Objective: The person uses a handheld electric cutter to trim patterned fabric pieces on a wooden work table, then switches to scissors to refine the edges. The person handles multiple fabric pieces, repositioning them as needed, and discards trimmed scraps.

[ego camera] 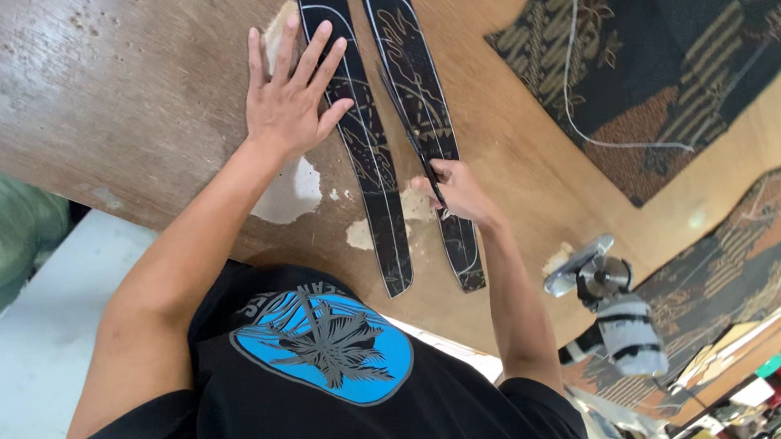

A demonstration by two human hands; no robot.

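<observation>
Two long dark fabric strips [374, 145] with pale chalk outlines are lying side by side on the wooden surface [130, 92]. Your right hand [458, 194] is gripping scissors [413, 136], closed around their handles over the right strip. Your left hand [293, 95] is pressing flat, fingers spread, on the left strip. A patterned cloth [679, 48] is lying well apart.

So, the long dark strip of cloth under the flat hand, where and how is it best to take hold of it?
Probably at the near end of the left strip, which lies free on the wooden table. It is thin and flat, so pinch up its short edge from the person's side. The left hand presses the far part flat. The right hand holds scissors over the other strip.
</observation>
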